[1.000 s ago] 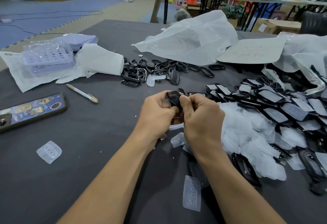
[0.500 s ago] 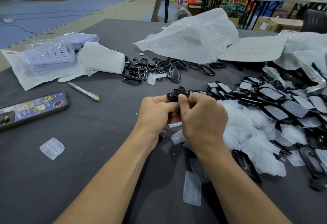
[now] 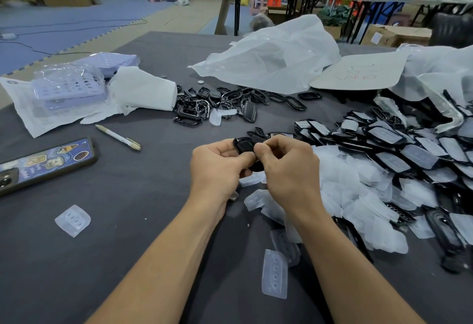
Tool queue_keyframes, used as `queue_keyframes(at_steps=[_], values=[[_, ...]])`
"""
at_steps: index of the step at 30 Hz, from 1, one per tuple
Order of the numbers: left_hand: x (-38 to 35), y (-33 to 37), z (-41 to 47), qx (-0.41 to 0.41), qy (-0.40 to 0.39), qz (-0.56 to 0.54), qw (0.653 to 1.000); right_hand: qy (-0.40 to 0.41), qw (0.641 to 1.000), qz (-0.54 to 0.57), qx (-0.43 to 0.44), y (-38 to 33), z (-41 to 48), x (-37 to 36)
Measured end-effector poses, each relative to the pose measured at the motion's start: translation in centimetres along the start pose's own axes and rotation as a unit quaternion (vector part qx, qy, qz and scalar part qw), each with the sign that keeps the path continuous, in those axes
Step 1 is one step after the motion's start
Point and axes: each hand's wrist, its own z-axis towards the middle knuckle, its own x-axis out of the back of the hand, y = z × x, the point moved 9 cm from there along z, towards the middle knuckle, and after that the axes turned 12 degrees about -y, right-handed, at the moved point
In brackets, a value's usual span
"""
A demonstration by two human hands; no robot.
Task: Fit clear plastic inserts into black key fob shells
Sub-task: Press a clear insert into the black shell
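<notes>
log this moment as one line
phase: fitting | left hand: grips black key fob shell | right hand: pinches same shell | fit state: cannot tell | pile of clear inserts: right of hands

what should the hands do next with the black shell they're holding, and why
Probably press both thumbs down on the black shell to seat the insert. The left hand and right hand both pinch it above the table, thumbs meeting on it; fingers hide the insert, so whether it is seated cannot be told.
</notes>
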Motion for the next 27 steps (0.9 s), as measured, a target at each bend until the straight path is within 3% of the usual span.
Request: queue_keyframes(at_steps=[6,11,15,20,25,27], values=[[0.5,-0.3,0.8,0.037,-0.015,-0.089,0.995,0.021,1.0,0.009,0.007,0.0,-0.2,0.3],[0.9,0.5,0.9,0.0,0.009,-0.109,0.994,-0.032,0.998,0.046,0.009,-0.1,0.1,-0.9],[1.1,0.7,1.0,-0.032,0.03,-0.084,0.995,-0.055,0.997,0.059,0.01,-0.1,0.2,-1.2],[0.0,1.0,0.8,-0.05,-0.012,-0.059,0.997,0.012,0.999,0.013,0.033,-0.8,-0.2,0.2],[1.2,1.3,1.1,-0.072,0.032,-0.014,0.997,-0.06,0.995,0.075,-0.003,-0.1,0.0,-1.1],[0.9,0.9,1.3,-0.059,0.017,0.001,0.998,-0.056,0.993,0.108,-0.008,-0.2,0.0,-1.2]])
